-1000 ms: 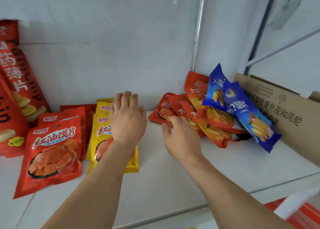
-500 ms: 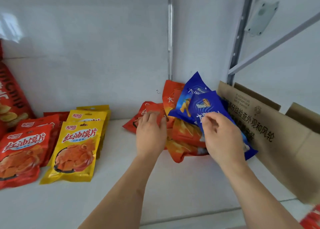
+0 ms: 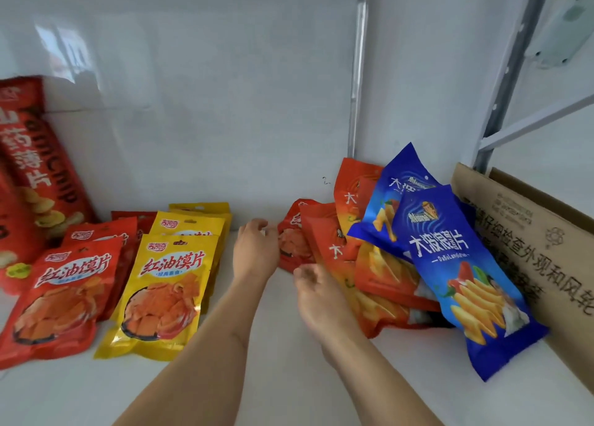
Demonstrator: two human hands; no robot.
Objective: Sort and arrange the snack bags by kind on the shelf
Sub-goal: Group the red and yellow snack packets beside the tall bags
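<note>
My left hand [image 3: 255, 250] grips the left edge of a small red pouch [image 3: 294, 244] at the foot of a mixed heap. Just below it, my right hand [image 3: 316, 292] hovers with loosely curled fingers over the edge of an orange-red chip bag [image 3: 334, 258] and holds nothing. Two blue chip bags [image 3: 463, 274] lie on top of that heap, with more orange-red bags under them. On the left, the red pouches [image 3: 64, 293] and the yellow pouches [image 3: 167, 284] lie in separate overlapping rows on the white shelf [image 3: 273, 377].
Tall red yam-chip bags [image 3: 29, 174] lean against the back wall at far left. A brown cardboard box [image 3: 540, 242] stands along the shelf's right side. A metal upright [image 3: 504, 78] rises behind the box. A bare strip of shelf lies between the yellow pouches and the heap.
My right hand has let go of the front blue bag and pulled back down to the left. My left hand slid to the red pouch's left edge. The view shifted left.
</note>
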